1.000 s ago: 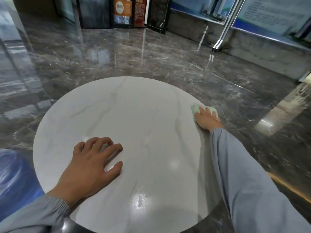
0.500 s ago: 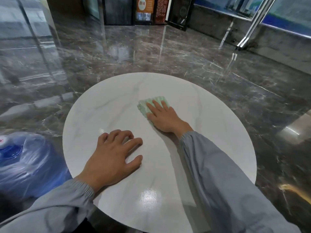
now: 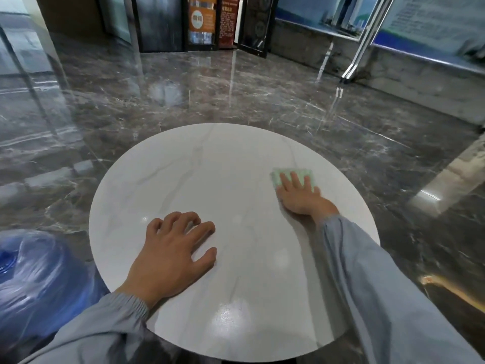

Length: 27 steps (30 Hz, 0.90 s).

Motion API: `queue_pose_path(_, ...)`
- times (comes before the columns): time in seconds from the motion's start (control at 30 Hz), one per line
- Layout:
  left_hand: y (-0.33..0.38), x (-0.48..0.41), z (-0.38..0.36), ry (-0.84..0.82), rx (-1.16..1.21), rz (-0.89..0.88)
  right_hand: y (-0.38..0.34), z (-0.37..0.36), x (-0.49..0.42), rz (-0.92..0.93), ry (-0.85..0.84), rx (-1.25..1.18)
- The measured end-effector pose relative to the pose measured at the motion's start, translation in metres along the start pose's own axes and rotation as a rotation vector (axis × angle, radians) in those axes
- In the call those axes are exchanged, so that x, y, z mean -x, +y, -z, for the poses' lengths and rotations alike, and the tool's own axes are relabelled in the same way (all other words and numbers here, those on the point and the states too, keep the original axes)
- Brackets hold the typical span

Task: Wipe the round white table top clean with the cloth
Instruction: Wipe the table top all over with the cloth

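A: From the head view, how many tables?

B: One table (image 3: 199,179), round and white with faint grey veins, standing on a dark glossy marble floor (image 3: 236,95).

A: And cloths?

B: One cloth (image 3: 301,173), pale green, lying flat on the table's right side, near the rim but still on the top.

A: Hands?

B: Two. The right hand (image 3: 299,195) lies palm down on the cloth, fingers (image 3: 294,179) spread over it, pressing it to the top rather than clenching it. Part of the cloth shows beyond the fingertips and to either side.

A: The left hand?

B: The left hand (image 3: 173,248) rests palm down straight on the bare table, nearer the person and left of centre. Fingers are splayed and a little bent, holding nothing. The two hands are well apart.

A: Sleeves?

B: Two grey-blue sleeves; the left sleeve (image 3: 105,329) has a gathered cuff at the wrist, and the right sleeve (image 3: 388,292) runs across the table's right edge.

A: Anything else?

B: One blue water jug (image 3: 34,279), blurred, low at the left beside the table. At the far wall stand dark door panels and one orange poster (image 3: 202,19), its writing too small to read. Bright light glints on the near part of the table.
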State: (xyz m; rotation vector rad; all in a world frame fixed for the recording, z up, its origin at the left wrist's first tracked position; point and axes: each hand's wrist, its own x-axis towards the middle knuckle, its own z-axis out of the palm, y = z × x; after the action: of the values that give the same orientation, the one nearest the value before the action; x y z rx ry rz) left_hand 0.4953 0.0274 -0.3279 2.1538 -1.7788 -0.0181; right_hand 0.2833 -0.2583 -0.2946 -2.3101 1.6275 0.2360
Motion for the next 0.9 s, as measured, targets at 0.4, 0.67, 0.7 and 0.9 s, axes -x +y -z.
queue_pose_path(0.4, 0.003, 0.001, 0.004, -0.037, -0.023, 0.011, 0.093, -0.012, 0.055, -0.078, 0.051, 0.021)
queue_pose_path(0.67, 0.020, -0.012, 0.018, -0.192, -0.060, 0.040, 0.113, -0.019, 0.080, -0.240, 0.084, -0.066)
queue_pose_path(0.7, 0.023, -0.019, 0.020, -0.239, -0.075, 0.023, 0.114, -0.019, 0.079, -0.243, 0.081, -0.074)
queue_pose_path(0.9, 0.034, -0.059, 0.028, -0.517, -0.168, -0.042, 0.127, -0.008, 0.059, -0.265, 0.049, -0.091)
